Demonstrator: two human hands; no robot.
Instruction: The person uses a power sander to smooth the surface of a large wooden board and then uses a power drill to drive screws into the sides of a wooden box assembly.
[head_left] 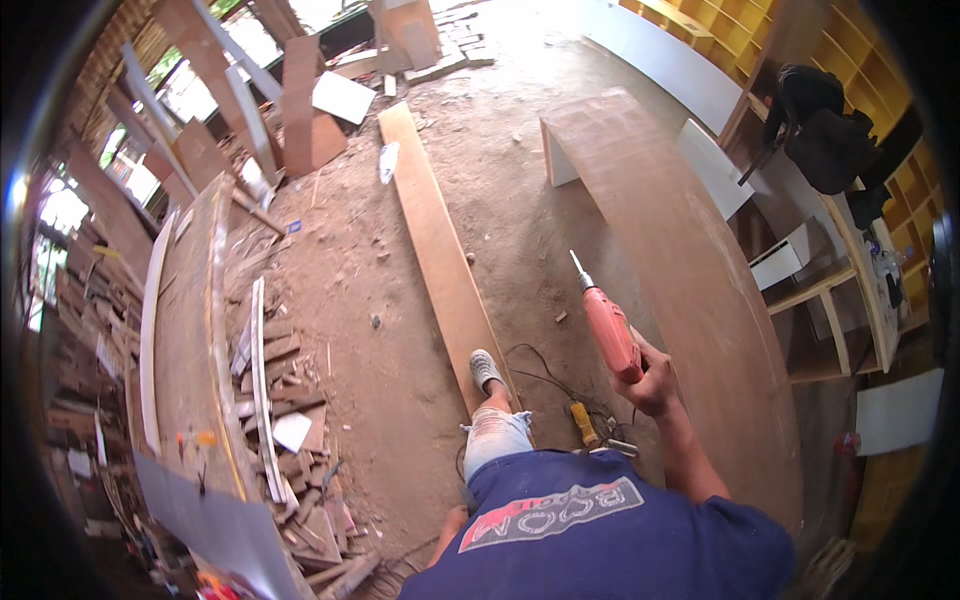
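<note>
My right hand [655, 382] is wrapped round the rear of a red power drill [612, 335], held above the ground beside a long brown board. The drill's metal chuck and bit point forward and slightly left, touching nothing. Of my left side, only a strip of bare arm [453, 522] shows past the dark blue shirt; its fingers are hidden. My shoe [485, 370] rests on the near part of a long narrow plank [435, 240] lying on the dirt floor. A small white piece, perhaps plastic [388, 162], lies on the plank's left edge near its far end.
The long brown board [665, 230] stands raised on my right. A yellow-and-black tool [583, 424] and dark cords lie near my foot. Scrap wood [300, 440] and another bench-like board [190, 330] are at left. Shelving with a black bag [825, 130] stands at right.
</note>
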